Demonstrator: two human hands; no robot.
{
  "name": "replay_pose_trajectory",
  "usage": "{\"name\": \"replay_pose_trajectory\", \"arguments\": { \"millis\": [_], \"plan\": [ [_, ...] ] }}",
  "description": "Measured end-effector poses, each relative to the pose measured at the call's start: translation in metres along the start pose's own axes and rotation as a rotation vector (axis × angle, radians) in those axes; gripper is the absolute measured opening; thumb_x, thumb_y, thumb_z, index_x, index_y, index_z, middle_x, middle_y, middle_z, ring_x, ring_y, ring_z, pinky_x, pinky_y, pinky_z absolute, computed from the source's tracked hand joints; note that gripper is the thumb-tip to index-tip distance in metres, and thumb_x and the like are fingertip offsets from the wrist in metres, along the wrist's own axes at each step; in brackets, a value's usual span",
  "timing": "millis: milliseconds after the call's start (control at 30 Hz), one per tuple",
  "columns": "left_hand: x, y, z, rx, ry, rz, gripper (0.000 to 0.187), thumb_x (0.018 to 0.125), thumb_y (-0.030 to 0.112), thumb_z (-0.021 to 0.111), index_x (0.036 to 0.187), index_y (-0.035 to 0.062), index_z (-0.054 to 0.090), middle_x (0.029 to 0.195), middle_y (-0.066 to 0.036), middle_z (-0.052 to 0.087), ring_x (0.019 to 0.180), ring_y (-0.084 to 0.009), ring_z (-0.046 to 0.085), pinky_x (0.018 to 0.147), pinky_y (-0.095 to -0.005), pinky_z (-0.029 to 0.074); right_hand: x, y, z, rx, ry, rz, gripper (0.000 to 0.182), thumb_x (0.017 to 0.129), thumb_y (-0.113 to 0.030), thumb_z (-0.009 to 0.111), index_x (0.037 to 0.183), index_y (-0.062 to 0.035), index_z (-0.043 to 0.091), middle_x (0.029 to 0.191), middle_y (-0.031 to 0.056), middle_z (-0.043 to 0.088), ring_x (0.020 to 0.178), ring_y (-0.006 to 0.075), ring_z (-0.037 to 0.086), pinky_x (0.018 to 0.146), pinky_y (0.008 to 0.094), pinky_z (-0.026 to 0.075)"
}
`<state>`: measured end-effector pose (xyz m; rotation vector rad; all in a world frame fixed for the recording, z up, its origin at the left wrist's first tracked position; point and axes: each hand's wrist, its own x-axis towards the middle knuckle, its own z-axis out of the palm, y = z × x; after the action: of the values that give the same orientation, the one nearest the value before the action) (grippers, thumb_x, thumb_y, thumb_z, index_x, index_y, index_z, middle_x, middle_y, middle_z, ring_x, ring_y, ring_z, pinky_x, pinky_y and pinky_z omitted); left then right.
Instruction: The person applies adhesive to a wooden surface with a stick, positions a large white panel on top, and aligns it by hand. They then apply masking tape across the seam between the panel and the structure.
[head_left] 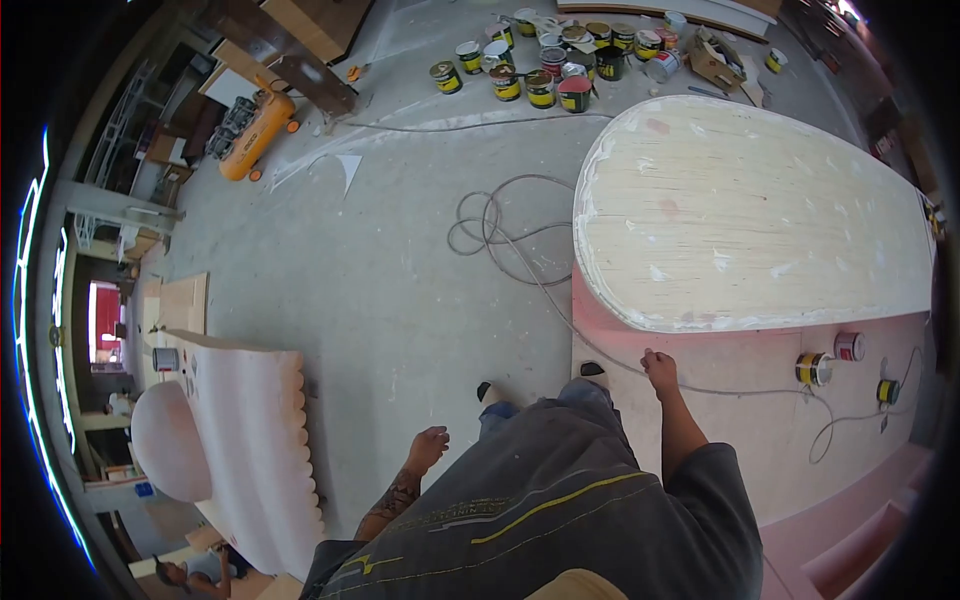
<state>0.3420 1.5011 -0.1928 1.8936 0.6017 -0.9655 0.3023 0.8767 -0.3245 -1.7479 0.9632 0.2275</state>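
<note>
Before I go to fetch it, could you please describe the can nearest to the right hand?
Find the large, pale, rounded panel at the picture's right. Below its lower edge, beyond the right hand, are three cans. Yours is the leftmost can, yellow-labelled, looking larger than the rightmost.

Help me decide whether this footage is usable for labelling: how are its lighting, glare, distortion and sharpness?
Head view: strong fisheye distortion, with dark corners; head view: a jagged blue-white strip glares at far left; head view: soft, fairly even light on the cream, round-ended flat panel; head view: bare left hand and bare right hand without obvious motion blur.
</note>
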Motion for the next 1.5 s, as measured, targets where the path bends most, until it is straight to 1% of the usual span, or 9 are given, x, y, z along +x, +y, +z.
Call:
{"name": "replay_pose_trajectory", "arguments": {
  "millis": [133,233,367,633,700,1100,1300,1433,1500],
  "plan": [
    [0.053,-0.011,-0.078,0.880,-0.202,0.918,0.032,0.102,0.019,0.067,0.126,-0.0012,0.071,0.114,-0.013,0.075,0.102,-0.0191,0.076,0.077,-0.0337,0.060,-0.017,0.032,0.043,0.280,0.225,0.198,0.033,0.102,-0.037,0.070,0.099,-0.0047,0.068,0.079,0.0018,0.065,0.064,0.0104,0.057,0.051,0.0289,0.042],
    [0.093,-0.026,-0.139,0.089,-0.305,0.526,0.030,0.102,0.019,0.066,0.123,-0.0022,0.071,0.110,-0.013,0.075,0.103,-0.0194,0.074,0.076,-0.0331,0.060,-0.039,0.062,0.112,0.383,0.408,0.293,0.032,0.103,-0.035,0.068,0.116,-0.0057,0.065,0.080,0.0017,0.063,0.060,0.0108,0.054,0.047,0.0272,0.039],
    [0.180,-0.094,-0.274,0.775,-0.190,0.519,0.026,0.104,0.012,0.061,0.123,-0.0018,0.069,0.102,-0.011,0.073,0.087,-0.0184,0.071,0.068,-0.0333,0.057,-0.102,0.030,0.212,0.721,0.365,0.612,0.031,0.098,-0.030,0.067,0.124,-0.0141,0.065,0.102,0.0096,0.072,0.086,0.0258,0.068,0.073,0.0454,0.052],
    [0.219,-0.081,-0.340,0.823,-0.060,0.491,0.018,0.104,0.022,0.063,0.115,0.0108,0.072,0.093,-0.006,0.071,0.081,-0.0208,0.069,0.064,-0.0359,0.055,-0.046,-0.155,0.202,1.349,0.751,0.079,0.046,0.107,-0.035,0.053,0.135,0.0004,0.060,0.130,0.0179,0.067,0.114,0.0290,0.065,0.102,0.0411,0.052],
    [0.246,-0.052,-0.334,1.407,-0.130,0.724,0.018,0.104,0.023,0.064,0.115,0.0114,0.072,0.094,-0.006,0.071,0.082,-0.0220,0.070,0.065,-0.0377,0.055,-0.029,-0.187,0.179,1.453,0.840,0.032,0.045,0.108,-0.036,0.051,0.136,-0.0023,0.060,0.134,0.0161,0.066,0.119,0.0302,0.063,0.105,0.0435,0.050],
    [0.338,0.176,-0.369,0.661,-0.177,0.674,0.032,0.091,0.039,0.067,0.085,0.0076,0.071,0.091,-0.015,0.070,0.093,-0.0382,0.071,0.077,-0.0498,0.057,0.013,-0.244,0.168,1.906,1.297,-0.050,0.044,0.110,-0.042,0.046,0.132,-0.0056,0.056,0.133,0.0107,0.059,0.123,0.0253,0.060,0.110,0.0477,0.050],
    [0.444,0.251,-0.440,0.437,-0.101,0.187,0.026,0.102,0.021,0.063,0.125,0.0134,0.068,0.102,-0.008,0.071,0.086,-0.0241,0.069,0.071,-0.0402,0.053,0.020,-0.226,0.176,2.091,1.393,-0.039,0.046,0.114,-0.037,0.038,0.132,0.0012,0.055,0.140,0.0175,0.060,0.132,0.0308,0.060,0.116,0.0533,0.050],
    [0.505,0.311,-0.440,0.514,-0.280,0.313,0.025,0.099,0.021,0.066,0.122,0.0110,0.071,0.103,-0.009,0.072,0.090,-0.0268,0.071,0.074,-0.0444,0.056,0.031,-0.271,0.198,2.091,1.383,-0.203,0.054,0.114,-0.042,0.037,0.145,0.0023,0.045,0.156,0.0221,0.044,0.144,0.0383,0.049,0.123,0.0565,0.043],
    [0.560,0.335,-0.434,1.469,-0.527,0.989,0.022,0.097,0.016,0.068,0.117,0.0074,0.073,0.105,-0.011,0.074,0.093,-0.0279,0.074,0.079,-0.0454,0.060,0.043,-0.300,0.206,2.107,1.389,-0.233,0.055,0.114,-0.043,0.033,0.143,0.0022,0.046,0.155,0.0220,0.046,0.144,0.0400,0.050,0.123,0.0594,0.041]
  ]
}}
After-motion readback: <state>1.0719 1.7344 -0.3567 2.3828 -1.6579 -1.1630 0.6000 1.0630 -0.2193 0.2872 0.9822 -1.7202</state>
